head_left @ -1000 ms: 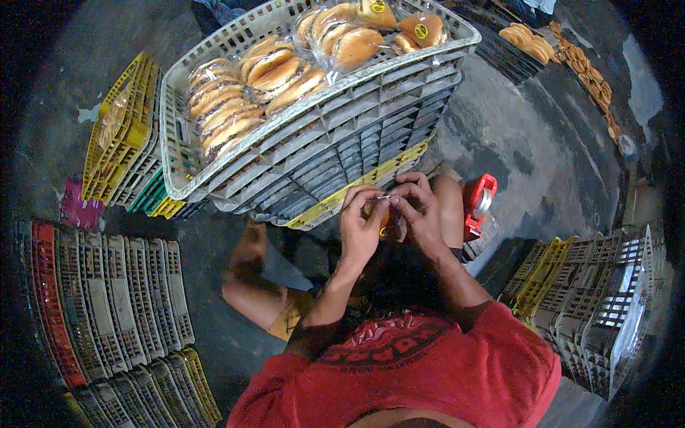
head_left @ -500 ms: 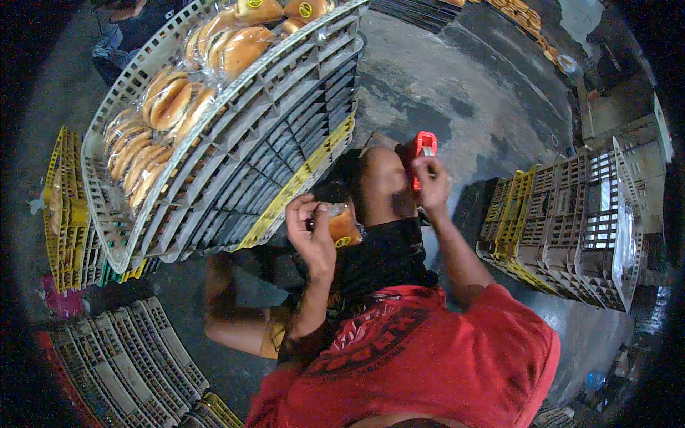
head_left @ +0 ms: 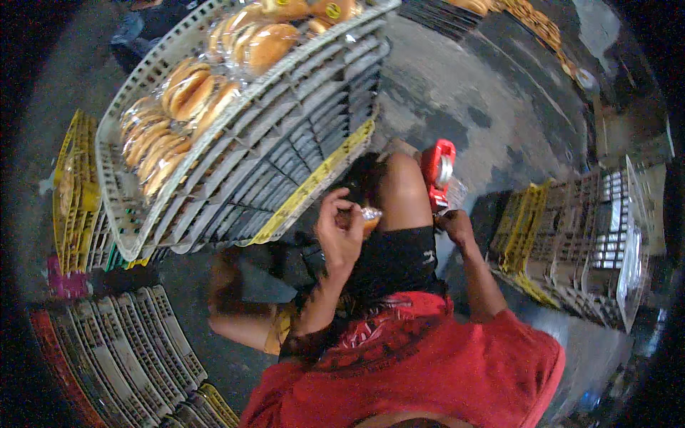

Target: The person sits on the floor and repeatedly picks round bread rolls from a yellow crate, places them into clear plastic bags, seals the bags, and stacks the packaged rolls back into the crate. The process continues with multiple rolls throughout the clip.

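My left hand [head_left: 338,230] is closed, pinching a small bread bun in clear plastic wrap [head_left: 371,222] above my lap. Most of the bun is hidden behind the fingers. Beside my right knee stands a red tape dispenser [head_left: 438,171] with a pale roll in it. My right hand [head_left: 457,227] is just below the dispenser's near end, fingers curled inward. What those fingers grip, if anything, I cannot make out. A scrap of clear plastic [head_left: 457,192] shows next to the dispenser.
At front left, a tall stack of grey crates [head_left: 285,118] bears bagged buns [head_left: 187,96] on top. Yellow crates [head_left: 71,192] stand beyond it, and more crates [head_left: 132,349] at lower left. Another crate stack [head_left: 564,239] stands to my right. Someone's dark-clothed legs [head_left: 146,32] show at far left.
My right hand has moved down from the dispenser's side to below its near end. My left hand has turned, hiding more of the wrapped bun. The whole view has shifted slightly.
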A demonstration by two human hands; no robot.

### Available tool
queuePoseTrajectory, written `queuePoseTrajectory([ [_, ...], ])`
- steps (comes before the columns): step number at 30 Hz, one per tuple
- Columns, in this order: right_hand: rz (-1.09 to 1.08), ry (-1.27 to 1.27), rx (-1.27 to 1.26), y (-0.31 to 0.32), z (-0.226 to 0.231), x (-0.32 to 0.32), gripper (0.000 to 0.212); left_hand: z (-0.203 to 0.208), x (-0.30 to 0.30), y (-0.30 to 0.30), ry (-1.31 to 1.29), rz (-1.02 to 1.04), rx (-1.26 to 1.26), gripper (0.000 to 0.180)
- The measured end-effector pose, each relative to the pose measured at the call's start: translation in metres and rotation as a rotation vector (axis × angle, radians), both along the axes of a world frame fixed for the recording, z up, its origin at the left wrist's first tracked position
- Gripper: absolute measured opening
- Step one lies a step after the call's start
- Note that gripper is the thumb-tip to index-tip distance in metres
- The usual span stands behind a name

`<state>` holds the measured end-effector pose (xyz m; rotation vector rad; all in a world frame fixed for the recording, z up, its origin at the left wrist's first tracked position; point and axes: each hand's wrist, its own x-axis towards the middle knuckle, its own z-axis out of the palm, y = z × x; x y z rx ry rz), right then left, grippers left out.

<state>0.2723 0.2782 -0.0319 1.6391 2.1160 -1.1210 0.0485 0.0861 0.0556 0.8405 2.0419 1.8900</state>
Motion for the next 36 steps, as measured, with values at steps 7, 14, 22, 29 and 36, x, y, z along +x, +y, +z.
queuePoseTrajectory([
  [7, 0.23, 1.139, -0.04, -0.071, 0.102, -0.107, 0.018, 0.012, 0.01, -0.001, 0.276, 0.018, -0.08, 0.027],
  [14, 0.214, 1.011, -0.117, -0.089, 0.106, -0.128, 0.035, 0.011, 0.001, -0.023, 0.219, 0.082, 0.003, 0.028],
  [22, 0.479, 1.025, 0.248, -0.082, 0.124, -0.133, 0.04, 0.034, -0.032, -0.032, -0.325, -0.335, 0.176, 0.037],
  [29, 0.633, 0.924, 0.814, -0.11, 0.208, -0.17, 0.057, 0.103, -0.046, -0.037, -0.342, -0.111, 0.346, 0.057],
  [36, 0.5, 1.631, -0.027, -0.044, 0.283, -0.244, 0.067, 0.237, -0.194, -0.046, 0.759, 0.06, -0.148, 0.021],
])
